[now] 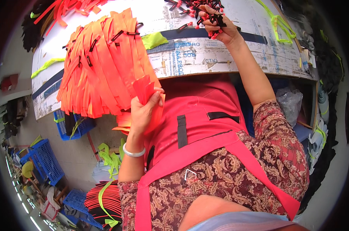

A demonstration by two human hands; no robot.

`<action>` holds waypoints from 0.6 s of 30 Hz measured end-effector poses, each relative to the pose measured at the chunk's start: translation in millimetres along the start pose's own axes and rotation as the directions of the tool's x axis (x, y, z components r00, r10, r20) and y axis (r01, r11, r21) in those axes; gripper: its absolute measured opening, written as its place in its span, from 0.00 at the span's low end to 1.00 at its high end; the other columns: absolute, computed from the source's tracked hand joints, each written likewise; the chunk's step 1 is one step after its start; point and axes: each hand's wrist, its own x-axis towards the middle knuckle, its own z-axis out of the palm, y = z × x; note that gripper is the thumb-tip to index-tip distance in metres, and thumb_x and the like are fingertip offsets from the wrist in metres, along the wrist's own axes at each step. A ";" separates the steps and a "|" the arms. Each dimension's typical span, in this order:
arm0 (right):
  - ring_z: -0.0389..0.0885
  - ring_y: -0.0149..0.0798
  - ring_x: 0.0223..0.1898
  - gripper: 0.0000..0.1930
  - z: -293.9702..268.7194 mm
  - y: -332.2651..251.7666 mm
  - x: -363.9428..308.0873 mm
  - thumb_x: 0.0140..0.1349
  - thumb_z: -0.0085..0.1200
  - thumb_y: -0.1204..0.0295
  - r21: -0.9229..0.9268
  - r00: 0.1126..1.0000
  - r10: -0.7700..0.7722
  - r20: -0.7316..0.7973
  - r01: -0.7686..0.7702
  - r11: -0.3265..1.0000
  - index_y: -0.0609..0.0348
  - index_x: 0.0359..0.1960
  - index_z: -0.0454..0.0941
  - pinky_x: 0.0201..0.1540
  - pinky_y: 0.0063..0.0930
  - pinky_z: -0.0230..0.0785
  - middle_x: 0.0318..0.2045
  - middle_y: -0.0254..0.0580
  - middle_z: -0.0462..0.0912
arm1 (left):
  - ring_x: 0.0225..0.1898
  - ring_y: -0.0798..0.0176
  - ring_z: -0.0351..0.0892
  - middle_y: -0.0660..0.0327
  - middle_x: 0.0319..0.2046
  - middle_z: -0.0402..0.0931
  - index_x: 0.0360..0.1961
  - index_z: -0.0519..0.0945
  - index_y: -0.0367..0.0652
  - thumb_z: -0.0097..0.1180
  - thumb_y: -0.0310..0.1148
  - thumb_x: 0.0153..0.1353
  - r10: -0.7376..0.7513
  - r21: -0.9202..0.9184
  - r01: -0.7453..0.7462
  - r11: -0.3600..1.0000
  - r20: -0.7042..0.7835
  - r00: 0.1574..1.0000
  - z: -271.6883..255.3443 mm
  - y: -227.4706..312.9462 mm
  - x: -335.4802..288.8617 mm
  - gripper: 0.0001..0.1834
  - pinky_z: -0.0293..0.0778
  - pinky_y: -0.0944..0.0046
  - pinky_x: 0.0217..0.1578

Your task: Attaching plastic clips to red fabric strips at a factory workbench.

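My left hand (pixel 144 111) is closed round a bunch of orange fabric strips (pixel 143 87) at the table's near edge, by my red apron. Beside it, a thick spread of orange strips (pixel 105 69) lies on the table and hangs over the edge. Several small black clips (pixel 93 44) rest on that spread. At the far side of the table, my right hand (pixel 224 30) is closed on a cluster of small black and red clips (pixel 216 23). More of these pieces lie in a pile (pixel 191 7) just left of it.
The white table (pixel 236 57) has worn printed sheeting and dark tape. Yellow-green strips (pixel 280 27) lie at its right, with a scrap (pixel 154 40) near the orange spread. Blue crates (pixel 47 161) stand on the floor at left. A clear plastic bag (pixel 290 100) sits under the table.
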 end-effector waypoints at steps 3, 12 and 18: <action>0.60 0.19 0.18 0.16 12.2 25.1 -4.9 0.69 0.42 0.72 0.091 0.985 0.071 0.156 -0.085 0.992 0.66 0.55 0.64 0.15 0.09 0.55 0.37 0.36 0.66 | 0.26 0.72 0.70 0.63 0.24 0.73 0.45 0.76 0.32 0.50 0.23 0.64 0.014 0.140 -0.012 0.990 -0.012 1.000 -8.1 -1.7 6.9 0.10 0.66 0.72 0.29; 0.67 0.18 0.17 0.18 105.7 121.5 -34.1 0.63 0.53 0.68 -0.049 0.920 0.368 0.132 -0.365 0.930 0.63 0.52 0.71 0.12 0.10 0.52 0.37 0.38 0.80 | 0.25 0.74 0.73 0.66 0.25 0.76 0.41 0.79 0.34 0.57 0.26 0.61 0.013 0.300 -0.032 0.954 0.064 0.998 -5.5 -3.0 41.9 0.09 0.69 0.74 0.30; 0.62 0.16 0.16 0.18 90.2 109.6 -42.6 0.63 0.55 0.65 -0.238 0.935 0.356 0.000 -0.346 0.908 0.63 0.50 0.72 0.13 0.10 0.48 0.24 0.27 0.68 | 0.27 0.69 0.70 0.63 0.24 0.73 0.39 0.79 0.33 0.54 0.28 0.62 0.015 0.033 -0.014 0.999 -0.042 0.999 -13.0 24.2 13.6 0.08 0.69 0.71 0.35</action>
